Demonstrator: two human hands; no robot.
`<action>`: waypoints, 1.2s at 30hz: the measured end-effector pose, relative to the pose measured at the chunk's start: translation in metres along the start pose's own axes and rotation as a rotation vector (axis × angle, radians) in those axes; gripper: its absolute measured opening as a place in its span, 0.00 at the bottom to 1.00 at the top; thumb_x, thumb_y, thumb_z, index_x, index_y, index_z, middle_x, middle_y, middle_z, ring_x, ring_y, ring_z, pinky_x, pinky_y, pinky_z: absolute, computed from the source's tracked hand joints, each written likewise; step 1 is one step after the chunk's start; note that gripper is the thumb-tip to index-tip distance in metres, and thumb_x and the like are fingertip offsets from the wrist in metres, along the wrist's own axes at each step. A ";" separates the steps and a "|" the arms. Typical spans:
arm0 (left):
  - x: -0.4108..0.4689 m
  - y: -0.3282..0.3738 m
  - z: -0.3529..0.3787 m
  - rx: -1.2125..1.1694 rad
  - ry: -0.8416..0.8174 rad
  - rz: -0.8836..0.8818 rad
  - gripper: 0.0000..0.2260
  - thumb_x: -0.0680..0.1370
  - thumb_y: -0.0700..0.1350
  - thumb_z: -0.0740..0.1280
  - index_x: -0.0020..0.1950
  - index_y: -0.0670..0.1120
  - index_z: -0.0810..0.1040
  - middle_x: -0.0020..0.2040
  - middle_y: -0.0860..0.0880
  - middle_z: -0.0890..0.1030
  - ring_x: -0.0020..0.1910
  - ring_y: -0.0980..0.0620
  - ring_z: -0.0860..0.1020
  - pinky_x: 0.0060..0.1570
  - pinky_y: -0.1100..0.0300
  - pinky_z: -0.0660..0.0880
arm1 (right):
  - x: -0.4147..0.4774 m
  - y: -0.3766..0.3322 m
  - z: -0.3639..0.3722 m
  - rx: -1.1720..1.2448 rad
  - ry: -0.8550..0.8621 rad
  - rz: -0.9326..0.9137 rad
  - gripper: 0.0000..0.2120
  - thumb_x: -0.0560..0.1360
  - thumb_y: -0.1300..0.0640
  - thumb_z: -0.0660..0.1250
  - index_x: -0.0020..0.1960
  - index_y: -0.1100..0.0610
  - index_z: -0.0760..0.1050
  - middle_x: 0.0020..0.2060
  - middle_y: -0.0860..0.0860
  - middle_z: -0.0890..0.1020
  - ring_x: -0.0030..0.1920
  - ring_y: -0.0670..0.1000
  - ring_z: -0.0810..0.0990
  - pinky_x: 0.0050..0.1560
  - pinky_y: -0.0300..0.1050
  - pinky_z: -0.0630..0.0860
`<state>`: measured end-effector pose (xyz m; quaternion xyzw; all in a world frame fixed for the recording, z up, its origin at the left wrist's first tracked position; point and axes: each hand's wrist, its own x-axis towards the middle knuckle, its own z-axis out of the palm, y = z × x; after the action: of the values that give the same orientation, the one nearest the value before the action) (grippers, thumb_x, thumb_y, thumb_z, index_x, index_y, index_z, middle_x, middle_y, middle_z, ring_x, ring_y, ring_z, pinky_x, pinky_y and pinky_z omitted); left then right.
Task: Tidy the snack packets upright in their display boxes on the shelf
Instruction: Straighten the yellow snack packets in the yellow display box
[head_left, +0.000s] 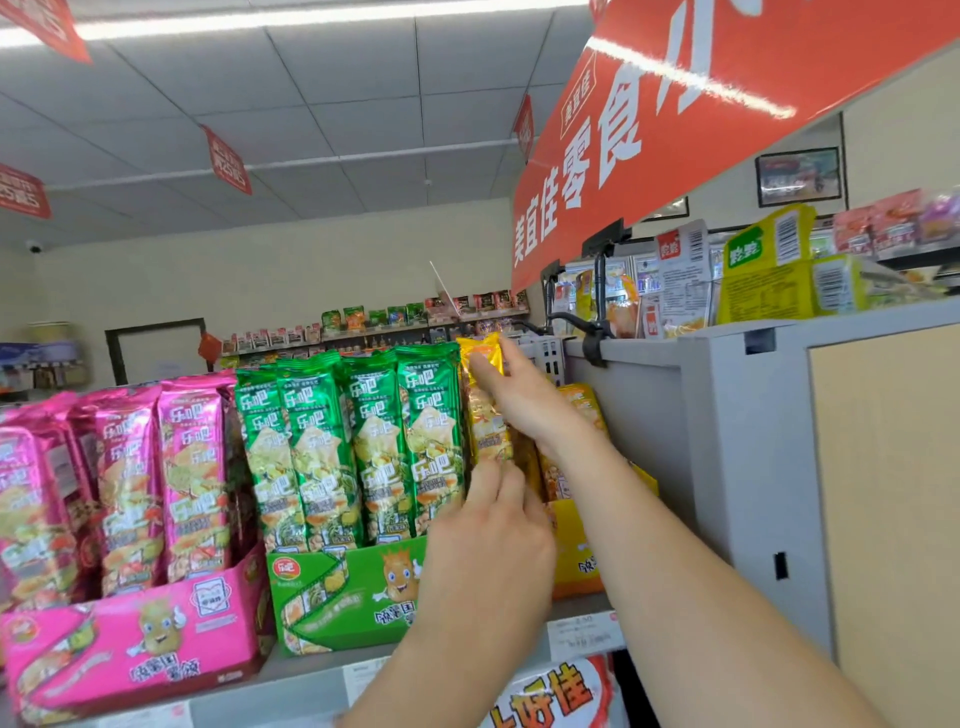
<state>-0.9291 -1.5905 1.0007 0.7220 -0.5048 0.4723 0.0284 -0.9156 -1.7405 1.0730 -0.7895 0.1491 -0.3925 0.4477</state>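
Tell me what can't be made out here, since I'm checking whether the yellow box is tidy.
Head view only:
- yellow box: mostly hidden by the right forearm; packet count unclear.
- yellow packet: lower end covered by the left hand.
- price label: print too blurred.
- pink packets: leftmost cut off by left edge.

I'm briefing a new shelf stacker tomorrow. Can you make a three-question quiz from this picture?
1. True or false: the left hand and the right hand both hold the yellow packet.
2. Which colour of display box stands between the other two? A pink, B green, C yellow.
3. Fill in: the right hand holds the packet near its ___ end.
Key: 1 true; 2 B, the green box; 3 top.
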 end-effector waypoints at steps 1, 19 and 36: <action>0.000 0.000 0.001 -0.009 -0.006 0.014 0.11 0.67 0.43 0.58 0.37 0.46 0.81 0.36 0.47 0.78 0.38 0.47 0.78 0.27 0.58 0.71 | -0.004 0.004 0.002 -0.073 0.015 0.000 0.31 0.80 0.41 0.59 0.79 0.46 0.52 0.74 0.55 0.63 0.72 0.58 0.65 0.69 0.54 0.65; -0.003 0.004 0.013 -0.083 -0.024 0.015 0.14 0.59 0.44 0.75 0.44 0.46 0.81 0.29 0.47 0.77 0.32 0.45 0.76 0.33 0.56 0.70 | -0.032 0.014 -0.009 -0.771 0.091 0.152 0.12 0.76 0.59 0.66 0.58 0.55 0.80 0.58 0.55 0.81 0.57 0.58 0.78 0.55 0.53 0.79; 0.002 0.009 0.012 -0.153 -0.089 0.088 0.18 0.69 0.39 0.51 0.47 0.46 0.79 0.41 0.47 0.81 0.40 0.47 0.79 0.47 0.55 0.78 | -0.010 0.012 -0.010 -0.844 0.191 0.402 0.21 0.76 0.54 0.67 0.68 0.52 0.68 0.71 0.59 0.60 0.72 0.62 0.56 0.67 0.63 0.62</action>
<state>-0.9281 -1.6028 0.9911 0.7150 -0.5714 0.4008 0.0402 -0.9281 -1.7473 1.0612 -0.8183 0.4859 -0.2739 0.1392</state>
